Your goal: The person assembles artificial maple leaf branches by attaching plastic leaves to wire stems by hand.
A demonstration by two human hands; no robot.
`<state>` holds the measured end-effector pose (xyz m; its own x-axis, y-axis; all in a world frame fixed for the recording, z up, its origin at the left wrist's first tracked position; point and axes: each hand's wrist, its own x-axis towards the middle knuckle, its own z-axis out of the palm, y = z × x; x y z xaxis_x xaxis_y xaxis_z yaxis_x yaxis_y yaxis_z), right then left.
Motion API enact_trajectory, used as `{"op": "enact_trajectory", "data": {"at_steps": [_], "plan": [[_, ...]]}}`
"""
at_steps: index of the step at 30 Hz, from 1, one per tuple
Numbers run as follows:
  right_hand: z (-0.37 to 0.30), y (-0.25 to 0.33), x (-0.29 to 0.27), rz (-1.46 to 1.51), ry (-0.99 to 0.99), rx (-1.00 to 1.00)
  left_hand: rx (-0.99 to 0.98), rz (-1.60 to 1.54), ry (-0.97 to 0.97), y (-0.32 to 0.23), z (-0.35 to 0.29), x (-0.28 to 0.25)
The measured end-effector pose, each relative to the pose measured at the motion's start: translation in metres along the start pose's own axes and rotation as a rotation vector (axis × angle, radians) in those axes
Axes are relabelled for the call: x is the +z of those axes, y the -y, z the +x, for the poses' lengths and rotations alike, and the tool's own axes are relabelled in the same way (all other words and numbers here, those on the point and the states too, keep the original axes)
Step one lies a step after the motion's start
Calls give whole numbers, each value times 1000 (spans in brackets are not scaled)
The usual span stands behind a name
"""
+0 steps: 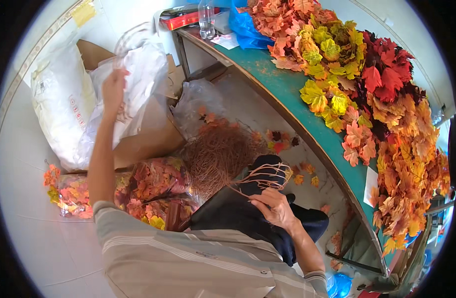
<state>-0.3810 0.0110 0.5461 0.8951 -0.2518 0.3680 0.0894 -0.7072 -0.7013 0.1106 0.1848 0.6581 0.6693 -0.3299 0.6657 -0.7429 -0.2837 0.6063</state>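
My right hand [273, 206] is closed in a pinch on a bunch of thin brown stems [265, 174], whose bare branches fan out over my dark trousers. Beside my knee lies a big tangled heap of similar brown stems [218, 156]. My left hand [114, 89] is raised, arm stretched out, at the white plastic bag [143, 64] in an open cardboard box [148, 146]. Motion smears its fingers and the pale shape above them, so whether it holds anything is unclear.
Artificial maple leaves in orange, yellow and red [332, 49] are piled on a green-topped table [287, 94] at my right. A clear bottle [206, 20] stands at its far end. Clear bags of leaves [156, 181] and a full white sack [64, 104] are on my left.
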Motion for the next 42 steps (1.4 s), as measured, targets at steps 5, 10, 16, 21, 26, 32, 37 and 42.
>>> {"op": "enact_trajectory", "data": {"at_steps": [5,10,16,21,26,32,37,42], "plan": [[3,10,1,10,14,2,-82,888,209,199,19,-38],[-13,6,-18,37,-81,74,-125,985,420,151,-32,-9],[-10,-4,-35,244,-192,221,-184,-222,799,-57,-104,78],[5,7,-34,504,-250,247,-24,-669,1376,-113,-180,130],[-13,-10,-37,763,-515,457,-450,-1209,1380,-176,-200,143],[-9,-24,-39,503,-614,446,-502,-976,881,-170,-146,99],[-7,-36,-37,505,-548,495,-50,-668,225,-98,-47,1],[-6,-40,-12,562,-453,555,-408,-429,-39,48,14,-64]]}}
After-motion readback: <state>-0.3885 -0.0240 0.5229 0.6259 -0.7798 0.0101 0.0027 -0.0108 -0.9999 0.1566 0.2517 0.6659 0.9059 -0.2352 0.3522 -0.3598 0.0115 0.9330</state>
